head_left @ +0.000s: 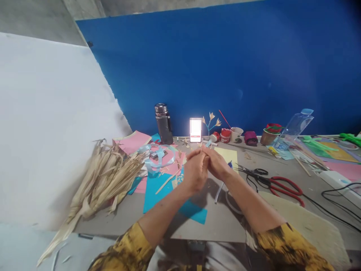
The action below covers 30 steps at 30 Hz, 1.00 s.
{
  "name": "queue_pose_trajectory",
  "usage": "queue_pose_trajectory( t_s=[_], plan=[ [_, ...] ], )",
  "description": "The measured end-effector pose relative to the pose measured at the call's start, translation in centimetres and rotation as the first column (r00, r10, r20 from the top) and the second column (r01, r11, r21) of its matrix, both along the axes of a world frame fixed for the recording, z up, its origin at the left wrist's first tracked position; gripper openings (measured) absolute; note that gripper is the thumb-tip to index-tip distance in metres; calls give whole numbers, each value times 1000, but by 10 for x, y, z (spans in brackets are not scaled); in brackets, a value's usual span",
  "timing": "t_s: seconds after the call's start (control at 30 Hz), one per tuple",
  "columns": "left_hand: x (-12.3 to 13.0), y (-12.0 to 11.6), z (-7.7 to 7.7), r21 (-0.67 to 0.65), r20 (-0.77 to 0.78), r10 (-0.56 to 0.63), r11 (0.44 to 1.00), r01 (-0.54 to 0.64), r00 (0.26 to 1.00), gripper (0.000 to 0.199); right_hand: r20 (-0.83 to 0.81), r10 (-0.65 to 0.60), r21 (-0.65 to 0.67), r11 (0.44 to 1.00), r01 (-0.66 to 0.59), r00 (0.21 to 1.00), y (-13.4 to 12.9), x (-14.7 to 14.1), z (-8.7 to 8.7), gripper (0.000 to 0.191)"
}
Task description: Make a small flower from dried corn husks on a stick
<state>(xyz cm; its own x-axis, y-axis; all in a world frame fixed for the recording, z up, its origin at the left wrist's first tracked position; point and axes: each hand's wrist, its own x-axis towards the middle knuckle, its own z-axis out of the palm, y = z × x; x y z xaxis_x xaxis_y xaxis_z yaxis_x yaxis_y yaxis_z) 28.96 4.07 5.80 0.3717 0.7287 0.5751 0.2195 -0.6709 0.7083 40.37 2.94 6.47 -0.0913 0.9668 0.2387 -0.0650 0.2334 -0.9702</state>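
Observation:
Above the middle of the table, my left hand (196, 170) and my right hand (217, 162) are pressed together, fingers closed against each other. Whatever lies between them, if anything, is hidden. Just beyond the fingertips a lit phone (195, 131) stands upright. Blue paper (158, 199) with dry scraps on it lies to the left of and below my left hand. Beside my right hand are yellow paper (225, 153) and small black scissors (255, 172). Behind stands a branched stem with pale husk flowers (209, 126).
A bundle of dry corn husks (98, 180) and light blue ribbon (160, 165) lie left, before a dark flask (164, 126). Red-handled scissors (286, 186) lie right, near a power strip (338, 184) with cables. A paper cup (237, 134) and clear bottle (296, 128) stand along the back.

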Motion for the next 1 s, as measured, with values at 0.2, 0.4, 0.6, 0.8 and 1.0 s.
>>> queue_pose_trajectory(
  t_s=[0.2,0.4,0.6,0.8,1.0],
  plan=[
    [-99,33,-7,-15,-690,176,966,-258,702,16,190,-227,4,973,230,955,11,13,-2,27],
    [-125,31,-36,-52,-821,178,923,-380,543,11,294,-124,-24,990,137,948,13,9,-11,21],
    [-123,35,-39,-12,-775,236,922,-388,586,11,420,-87,-42,993,115,903,15,8,-17,21],
    [-118,38,-23,-537,-228,31,830,-152,973,11,410,-22,-95,993,67,912,21,5,-30,21],
    [-81,19,-7,-701,29,-82,709,79,996,10,279,-39,-67,996,60,959,16,-10,-33,28]
  ],
)
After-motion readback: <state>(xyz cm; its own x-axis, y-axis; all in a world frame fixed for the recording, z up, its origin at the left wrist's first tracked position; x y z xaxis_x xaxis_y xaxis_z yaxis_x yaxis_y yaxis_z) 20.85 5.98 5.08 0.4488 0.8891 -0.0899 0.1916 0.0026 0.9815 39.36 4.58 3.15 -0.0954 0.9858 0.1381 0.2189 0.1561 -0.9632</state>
